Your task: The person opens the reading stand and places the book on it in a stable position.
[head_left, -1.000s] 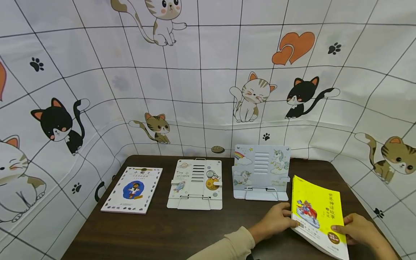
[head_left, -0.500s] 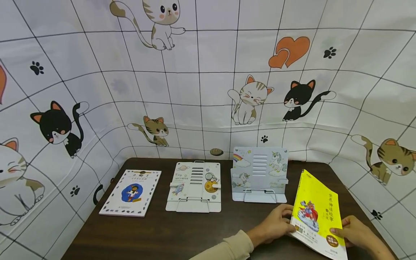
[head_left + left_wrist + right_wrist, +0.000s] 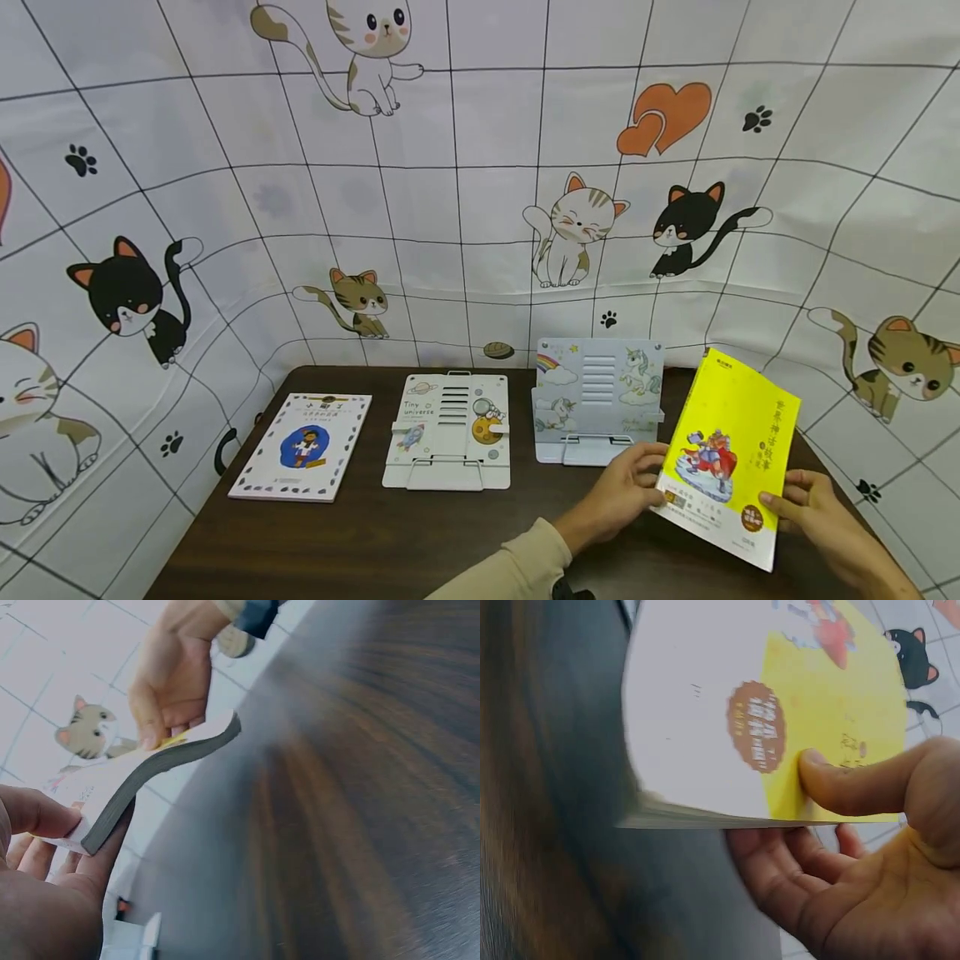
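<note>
Both hands hold a yellow book (image 3: pixel 731 454) tilted up above the right side of the dark table (image 3: pixel 420 533). My left hand (image 3: pixel 626 492) grips its lower left corner, thumb on the cover. My right hand (image 3: pixel 813 508) pinches its lower right edge, thumb on the yellow cover (image 3: pixel 832 712) and fingers underneath. The left wrist view shows the book's page edge (image 3: pixel 161 769) between both hands. Just behind the book stands a blue unicorn book stand (image 3: pixel 598 400).
A white space-themed book stand (image 3: pixel 450 429) lies at the table's middle. A white book with a blue picture (image 3: pixel 303 446) lies flat to the left. A cat-printed cloth (image 3: pixel 465 183) walls in the table on the back and both sides.
The yellow book has been lifted off the table and tilted more upright, moving slightly back toward the unicorn stand. Both hands rose with it.
</note>
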Motion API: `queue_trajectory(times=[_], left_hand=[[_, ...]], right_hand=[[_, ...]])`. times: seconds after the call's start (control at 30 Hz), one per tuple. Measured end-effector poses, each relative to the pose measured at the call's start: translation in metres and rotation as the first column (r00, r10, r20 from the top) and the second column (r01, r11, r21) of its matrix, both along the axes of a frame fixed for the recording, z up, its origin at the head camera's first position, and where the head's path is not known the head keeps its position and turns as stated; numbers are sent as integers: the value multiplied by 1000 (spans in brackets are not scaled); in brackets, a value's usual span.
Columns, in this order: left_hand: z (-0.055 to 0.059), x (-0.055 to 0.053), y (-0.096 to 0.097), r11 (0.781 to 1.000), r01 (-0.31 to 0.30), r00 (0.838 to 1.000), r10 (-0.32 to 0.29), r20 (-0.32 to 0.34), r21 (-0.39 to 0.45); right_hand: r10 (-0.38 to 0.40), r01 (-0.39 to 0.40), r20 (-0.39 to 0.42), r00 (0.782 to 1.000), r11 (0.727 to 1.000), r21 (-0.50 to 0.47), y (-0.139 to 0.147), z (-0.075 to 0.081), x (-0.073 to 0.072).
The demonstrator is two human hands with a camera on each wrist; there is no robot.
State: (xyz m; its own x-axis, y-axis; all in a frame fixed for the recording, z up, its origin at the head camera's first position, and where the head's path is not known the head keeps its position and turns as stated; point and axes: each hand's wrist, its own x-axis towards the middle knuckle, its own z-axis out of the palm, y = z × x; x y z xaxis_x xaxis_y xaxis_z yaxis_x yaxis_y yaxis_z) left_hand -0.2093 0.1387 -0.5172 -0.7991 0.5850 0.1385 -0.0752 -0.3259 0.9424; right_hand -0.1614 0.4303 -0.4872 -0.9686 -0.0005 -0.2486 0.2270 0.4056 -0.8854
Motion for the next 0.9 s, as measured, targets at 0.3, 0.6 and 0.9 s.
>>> queue_trajectory(times=[0.3, 0.6, 0.9], left_hand=[[24, -17, -21, 998, -53, 998, 54, -43, 27], [39, -36, -49, 991, -124, 988, 128, -91, 46], [44, -55, -73, 977, -209, 976, 210, -58, 37]], right_hand=[[-16, 22, -193, 981, 999, 25, -12, 8, -2], [137, -149, -315, 939, 989, -14, -34, 16, -9], [59, -21, -472, 880, 996, 87, -68, 26, -30]])
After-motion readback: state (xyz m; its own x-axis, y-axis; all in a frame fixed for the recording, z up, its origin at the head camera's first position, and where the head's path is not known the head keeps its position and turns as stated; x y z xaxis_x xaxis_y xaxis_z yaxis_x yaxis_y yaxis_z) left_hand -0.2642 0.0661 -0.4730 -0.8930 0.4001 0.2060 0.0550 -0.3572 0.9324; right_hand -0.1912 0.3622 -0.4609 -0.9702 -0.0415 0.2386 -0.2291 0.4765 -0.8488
